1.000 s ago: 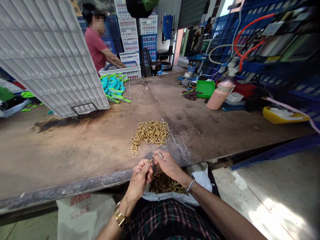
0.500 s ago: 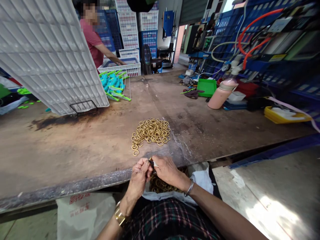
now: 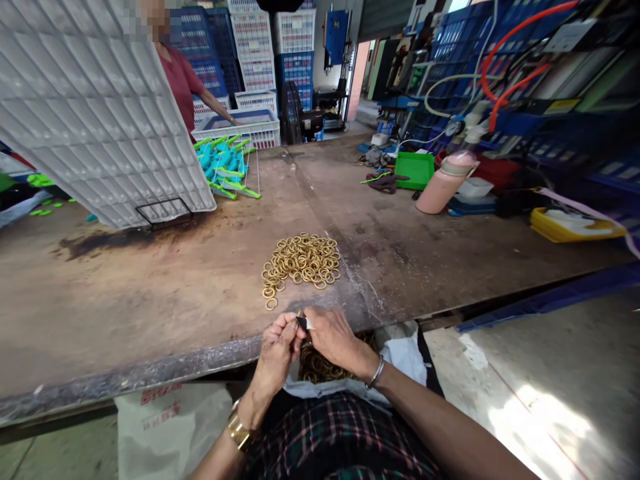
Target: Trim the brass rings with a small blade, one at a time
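My left hand [image 3: 278, 345] and my right hand [image 3: 334, 339] meet at the table's front edge, fingers closed. Between them shows a small black-and-white tool [image 3: 303, 323], its tip hidden; my right hand grips it. A sliver of gold at the fingertips looks like a ring [image 3: 299, 313], pinched in my left hand and mostly covered. Just beyond lies a pile of gold-coloured metal rings [image 3: 305, 257] on the wooden table [image 3: 200, 287]. Below my hands, an open white sack [image 3: 405, 360] on my lap holds many darker rings [image 3: 320, 367].
A tall grey ribbed panel [image 3: 100, 120] leans at left beside turquoise and green plastic parts [image 3: 225, 167]. Rightward stand a pink bottle [image 3: 445, 187], a green tray [image 3: 415, 170] and a yellow tray [image 3: 570, 227]. A co-worker [image 3: 177, 80] reaches into a white crate [image 3: 265, 133] behind.
My hands stay together at the table edge with only a slight finger shift. The view has tilted a little, and the co-worker has moved slightly left.
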Tool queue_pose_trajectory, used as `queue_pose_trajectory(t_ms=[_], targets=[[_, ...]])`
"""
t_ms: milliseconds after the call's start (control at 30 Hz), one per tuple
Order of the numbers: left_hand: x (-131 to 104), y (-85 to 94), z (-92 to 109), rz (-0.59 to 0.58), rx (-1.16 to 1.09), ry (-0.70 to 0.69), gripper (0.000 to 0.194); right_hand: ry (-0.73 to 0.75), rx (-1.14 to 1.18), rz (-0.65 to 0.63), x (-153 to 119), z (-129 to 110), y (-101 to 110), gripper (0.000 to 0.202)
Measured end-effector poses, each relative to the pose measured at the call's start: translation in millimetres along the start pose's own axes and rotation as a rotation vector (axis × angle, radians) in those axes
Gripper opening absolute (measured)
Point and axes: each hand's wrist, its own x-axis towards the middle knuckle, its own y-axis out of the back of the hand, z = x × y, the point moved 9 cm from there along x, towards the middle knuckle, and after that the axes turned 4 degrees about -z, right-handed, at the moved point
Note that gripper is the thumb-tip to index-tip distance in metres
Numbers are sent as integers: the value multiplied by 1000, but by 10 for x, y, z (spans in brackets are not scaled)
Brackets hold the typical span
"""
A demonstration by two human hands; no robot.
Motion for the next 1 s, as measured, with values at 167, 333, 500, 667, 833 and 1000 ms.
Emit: queue_pose_trajectory(t_ms=[167,333,500,667,833,1000], targets=[[-6,5,-10,6,13,16,30,-22,-6,-20,-4,9,-7,19],[-1,-4,-13,-5,19,25,31,-9,3,-24,-13,-3,3,20],[-6,-15,-4,-14,50,22,30,-16,8,-20,-10,-3,45,20],[-24,-8,32,-6,136,-9,30,-13,-4,-2,-13,-4,72,19],[-49,-2,113,1,213,-89,31,-14,-3,-42,-2,-4,7,17],[-139,-122,68,-66,118,-6,28,-179,-67,-3,126,289,54,24]])
